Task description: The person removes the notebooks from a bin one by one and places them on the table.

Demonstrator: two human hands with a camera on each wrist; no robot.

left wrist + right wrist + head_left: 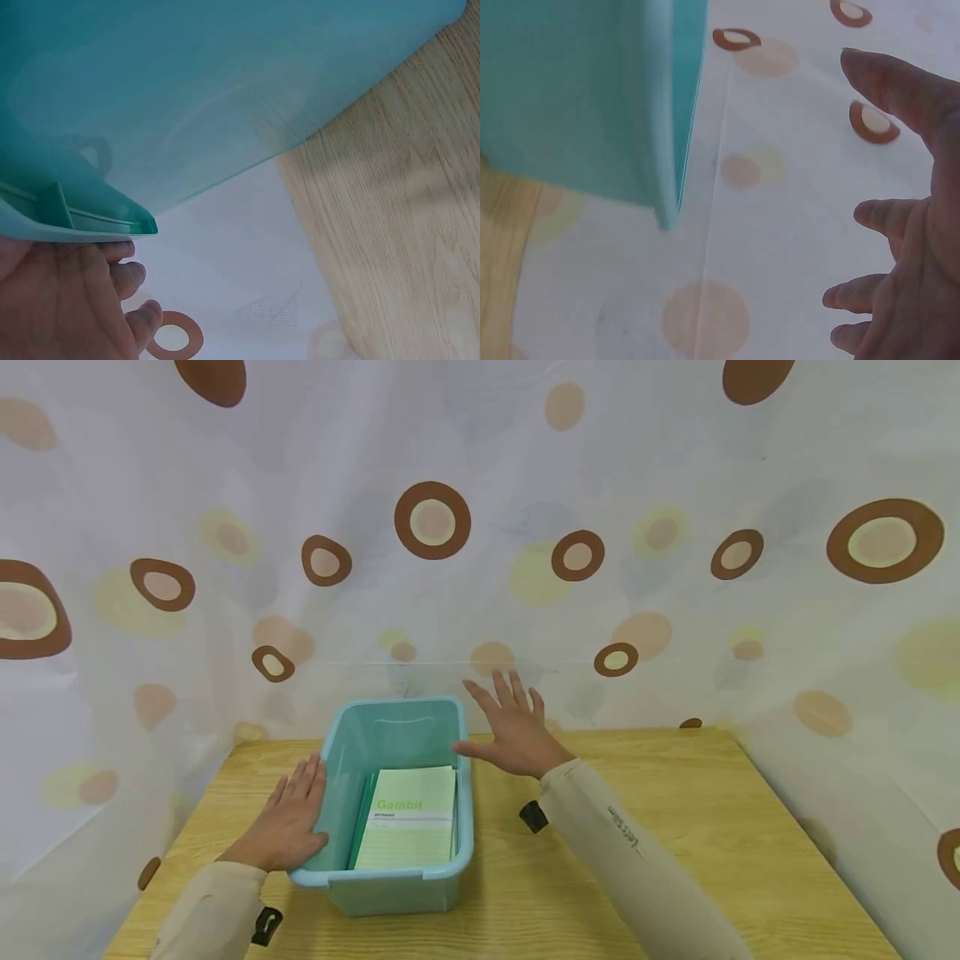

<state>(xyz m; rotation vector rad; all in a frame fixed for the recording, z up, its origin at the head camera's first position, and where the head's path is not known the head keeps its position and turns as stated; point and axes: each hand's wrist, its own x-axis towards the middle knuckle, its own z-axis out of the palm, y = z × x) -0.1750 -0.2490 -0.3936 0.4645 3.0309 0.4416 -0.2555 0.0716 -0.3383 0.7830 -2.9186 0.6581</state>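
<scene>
A light teal plastic bin (395, 893) stands on the wooden table, left of the middle. Inside it lies a pale green notebook (408, 839) marked "Gambit", on top of other green-edged items. My left hand (292, 818) rests at the bin's left rim with its fingers straight; in the left wrist view the hand (75, 300) lies right under the rim's edge. Off the bin's right side, my right hand (517, 735) is raised with fingers spread, holding nothing. The right wrist view shows that hand (915, 262) apart from the bin wall (562, 97).
The wooden table (637, 827) stretches to the right of the bin. White sheeting (480, 610) with brown and beige spots hangs behind and along both sides. Black straps (534, 817) hang at both wrists.
</scene>
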